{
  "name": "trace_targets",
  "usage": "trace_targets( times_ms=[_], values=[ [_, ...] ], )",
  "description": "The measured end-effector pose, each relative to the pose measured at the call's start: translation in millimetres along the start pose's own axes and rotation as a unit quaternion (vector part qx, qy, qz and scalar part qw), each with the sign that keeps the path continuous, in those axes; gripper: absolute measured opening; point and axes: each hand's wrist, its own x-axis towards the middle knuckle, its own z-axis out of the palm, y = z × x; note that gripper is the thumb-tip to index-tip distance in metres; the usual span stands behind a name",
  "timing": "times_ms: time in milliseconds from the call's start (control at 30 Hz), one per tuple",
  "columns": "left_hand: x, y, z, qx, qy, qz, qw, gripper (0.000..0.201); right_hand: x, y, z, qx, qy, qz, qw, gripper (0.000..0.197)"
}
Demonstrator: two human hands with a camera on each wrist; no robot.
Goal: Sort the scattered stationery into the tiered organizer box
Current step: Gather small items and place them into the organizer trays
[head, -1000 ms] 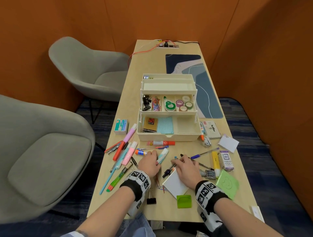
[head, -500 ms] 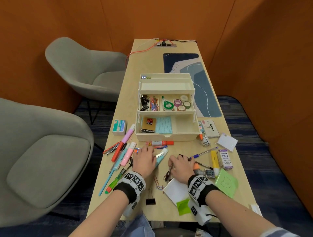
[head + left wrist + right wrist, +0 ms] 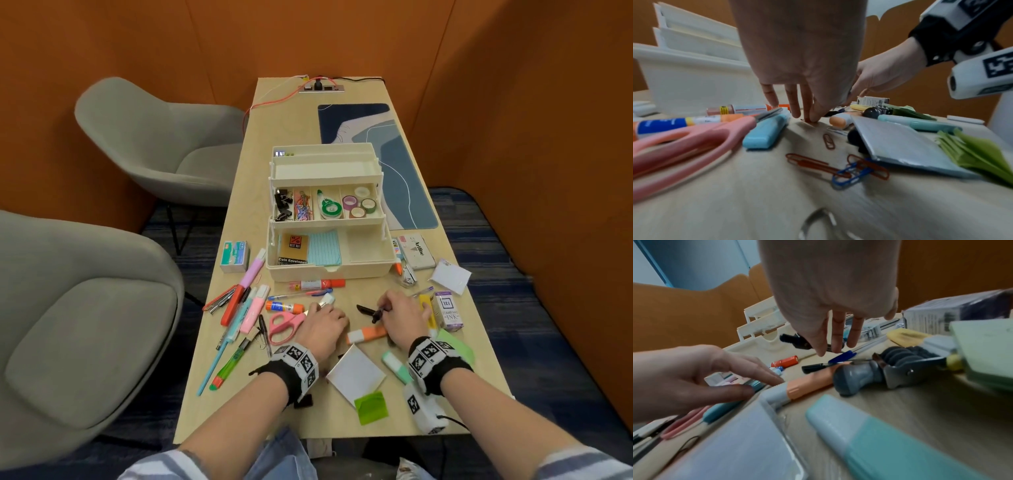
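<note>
The cream tiered organizer box [image 3: 327,270] stands open mid-table, with clips and tape rolls in its middle tray. My left hand [image 3: 322,323] is just in front of it, fingers pointing down; thumb and forefinger tips [image 3: 810,117] pinch a small brown paper clip [image 3: 803,120] lying on the table. My right hand [image 3: 404,315] is beside it and pinches a black pen [image 3: 368,311] between thumb and fingers [image 3: 835,345], low over the table. Pink scissors [image 3: 286,325] and a blue highlighter [image 3: 764,134] lie left of the left hand.
An orange highlighter [image 3: 366,335], a green highlighter [image 3: 397,366], a white notepad [image 3: 356,375], green sticky notes [image 3: 371,407] and loose paper clips [image 3: 838,168] lie near the front edge. Pens and markers [image 3: 239,308] crowd the left. An ink box [image 3: 448,310] stands at the right. Grey chairs [image 3: 85,308] stand left of the table.
My right hand has come off the notepad, moved right and taken up the black pen. My left hand has shifted right, uncovering the pink scissors, and come down on a paper clip.
</note>
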Motion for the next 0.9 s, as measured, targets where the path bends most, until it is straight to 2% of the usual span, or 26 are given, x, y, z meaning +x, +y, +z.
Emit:
trace_targets(
  times_ms=[167,267,333,433,467,533,667,733,833,900],
  values=[
    [-17,-9,2,0.047,-0.012,0.029,0.998,0.025,-3,7,5,-0.001,-0.019,-0.010,1.000,0.021],
    [-35,-13,10,0.053,-0.015,0.045,0.997,0.026,-10,3,9,0.007,0.006,-0.035,0.999,0.026],
    [-46,-13,12,0.047,-0.011,0.051,0.998,0.030,-21,-3,13,0.003,0.018,-0.103,0.995,0.026],
    [-57,-13,17,0.015,-0.024,0.069,0.997,0.031,-48,-13,25,-0.058,-0.010,-0.230,0.971,0.020],
    [-60,-13,17,-0.005,-0.021,0.064,0.998,0.033,-56,-15,30,-0.080,-0.020,-0.251,0.964,0.018],
    [-66,-15,19,-0.053,-0.004,0.018,0.998,0.039,-63,-13,38,-0.114,-0.023,-0.251,0.961,0.023],
    [-65,-12,17,-0.077,0.051,-0.035,0.995,0.043,-56,-6,34,-0.157,-0.013,-0.195,0.968,0.053],
    [-60,-6,15,-0.085,0.040,-0.036,0.995,0.042,-49,-1,31,-0.184,-0.016,-0.189,0.964,0.049],
    [-50,2,11,-0.080,0.030,-0.022,0.996,0.036,-38,-3,28,-0.207,-0.026,-0.174,0.962,0.030],
    [-44,7,8,-0.088,0.035,-0.011,0.995,0.033,-30,-6,24,-0.206,-0.015,-0.158,0.966,0.027]
  ],
)
